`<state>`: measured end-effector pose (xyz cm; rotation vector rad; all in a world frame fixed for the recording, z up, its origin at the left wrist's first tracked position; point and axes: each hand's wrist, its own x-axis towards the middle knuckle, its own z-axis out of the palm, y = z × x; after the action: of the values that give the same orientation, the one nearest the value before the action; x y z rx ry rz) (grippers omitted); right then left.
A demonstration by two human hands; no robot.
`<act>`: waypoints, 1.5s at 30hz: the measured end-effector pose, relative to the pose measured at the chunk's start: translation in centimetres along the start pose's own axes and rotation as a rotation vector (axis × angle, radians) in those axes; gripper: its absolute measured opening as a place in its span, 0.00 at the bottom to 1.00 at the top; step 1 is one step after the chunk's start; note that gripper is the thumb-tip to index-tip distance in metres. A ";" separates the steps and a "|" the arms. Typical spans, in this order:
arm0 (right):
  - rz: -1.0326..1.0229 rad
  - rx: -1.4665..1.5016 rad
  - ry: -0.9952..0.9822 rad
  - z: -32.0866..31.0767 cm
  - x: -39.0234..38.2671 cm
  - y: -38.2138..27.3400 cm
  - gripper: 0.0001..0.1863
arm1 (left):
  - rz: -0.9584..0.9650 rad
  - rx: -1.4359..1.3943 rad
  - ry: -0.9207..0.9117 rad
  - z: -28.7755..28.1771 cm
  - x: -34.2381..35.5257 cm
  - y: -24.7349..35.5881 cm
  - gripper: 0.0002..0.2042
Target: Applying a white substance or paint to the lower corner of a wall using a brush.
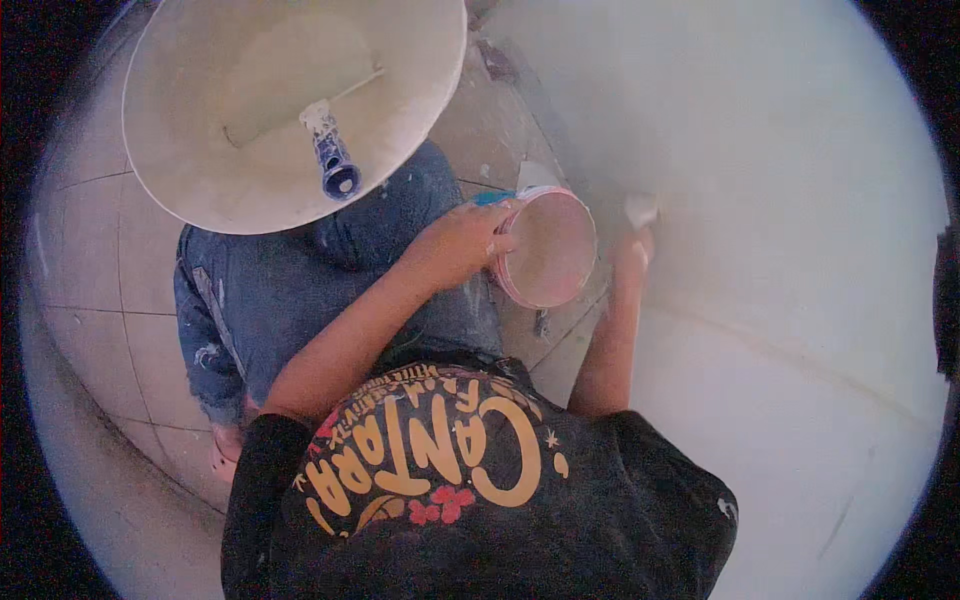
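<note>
My left hand point(455, 245) grips the rim of a small pinkish round tub point(550, 248), its fingers wrapped over the edge. The tub's mouth faces up, and its inside looks pale. Close by on the right, my right hand point(637, 250) is closed around a small white-ended tool, held up against the pale wall point(780, 200). Whether the tool's white end point(641, 209) is a brush or a blade I cannot make out. A bit of blue point(492, 198) shows beside my left fingers.
A wide, pale round basin point(200, 190) fills the upper left above my knees. Within its outline lie a blue-handled tool point(330, 155), smeared white, and a thin rod point(358, 84). Tiled floor point(90, 250) spreads at the left. The wall rises close on my right.
</note>
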<state>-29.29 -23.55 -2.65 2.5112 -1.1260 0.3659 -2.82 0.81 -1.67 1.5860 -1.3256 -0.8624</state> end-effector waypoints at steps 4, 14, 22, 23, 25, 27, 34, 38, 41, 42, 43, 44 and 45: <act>0.035 0.132 -0.182 -1.2 11.6 -10.0 0.07 | -0.031 -0.029 0.055 1.2 0.3 -0.2 0.24; -0.221 0.054 -0.138 -1.1 6.9 -3.3 0.12 | 0.191 0.087 0.068 1.5 0.0 -1.2 0.24; 0.684 0.078 -0.562 -9.2 -1.8 3.7 0.20 | 0.142 0.144 0.100 1.3 -0.6 -1.7 0.25; 0.686 0.073 -0.559 -11.3 -0.4 2.1 0.20 | 0.146 0.140 0.100 1.3 -0.4 -1.2 0.25; 0.657 0.165 -0.697 -14.9 2.9 -1.5 0.22 | -0.035 -0.045 0.036 0.3 -0.7 0.1 0.24; 0.442 0.201 -0.653 -14.2 5.7 -1.8 0.22 | 0.012 -0.021 0.051 1.2 -0.4 -0.8 0.23; 0.046 0.071 -0.346 -3.0 12.9 -1.9 0.10 | 0.161 0.012 0.103 2.4 -0.3 -2.3 0.25; 0.041 0.134 -0.270 -5.2 12.4 -3.6 0.09 | -0.085 -0.183 -0.062 -0.7 -0.6 0.6 0.25; -0.101 0.088 -0.189 -6.1 11.2 -3.5 0.09 | 0.009 -0.045 0.008 0.1 -0.4 0.1 0.25; -0.018 0.122 -0.149 -7.4 11.1 -4.3 0.13 | 0.005 -0.084 0.005 0.0 -0.4 -0.1 0.25; 0.065 0.157 -0.107 -8.8 11.0 -5.1 0.17 | 0.001 -0.122 0.001 -0.1 -0.4 -0.4 0.25; 0.061 0.154 -0.106 -10.6 10.9 -5.8 0.17 | 0.002 -0.126 0.005 0.0 -0.3 -0.3 0.25; 0.094 0.171 -0.019 -12.3 10.7 -6.7 0.18 | 0.006 -0.122 0.019 0.3 -0.2 -0.4 0.25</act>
<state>-18.34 -21.24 10.95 2.6188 -1.2727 0.4838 -2.93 0.99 -2.17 1.4914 -1.2397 -0.9055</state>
